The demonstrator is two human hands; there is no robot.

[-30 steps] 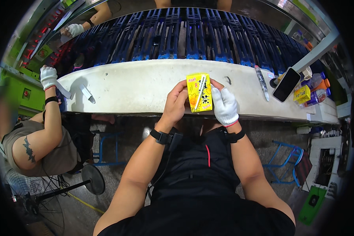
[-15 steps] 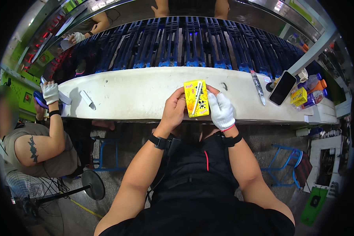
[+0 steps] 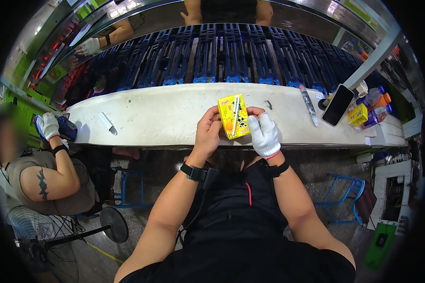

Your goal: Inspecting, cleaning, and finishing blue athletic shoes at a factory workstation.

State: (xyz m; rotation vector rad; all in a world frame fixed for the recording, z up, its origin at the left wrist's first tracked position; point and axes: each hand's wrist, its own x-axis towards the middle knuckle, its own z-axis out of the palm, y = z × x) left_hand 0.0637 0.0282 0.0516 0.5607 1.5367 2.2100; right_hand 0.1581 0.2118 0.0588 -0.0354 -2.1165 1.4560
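Note:
Between my two hands is a yellow drink carton (image 3: 229,123), held up over the near edge of the white worktop. A straw (image 3: 235,113) in a pale wrapper lies slantwise along its front. My bare left hand (image 3: 207,133) grips the carton's left side, thumb toward the front and fingers partly behind. On the other side my right hand (image 3: 265,134), in a white knit glove with bare fingertips showing, closes on the right edge. Some of its fingers are hidden behind the carton.
On the white worktop (image 3: 165,111) lie a pen-like tube (image 3: 309,104), a propped phone (image 3: 338,104), a second yellow carton (image 3: 358,115), bottles (image 3: 376,115) and a white marker-like stick (image 3: 107,123). Dark blue conveyor slats (image 3: 233,61) run behind. A co-worker (image 3: 56,174) sits at left, handling a blue shoe.
The carton has tilted slightly in my hands, its top leaning left. At left, the co-worker's gloved hand has moved lower and further left with the blue shoe.

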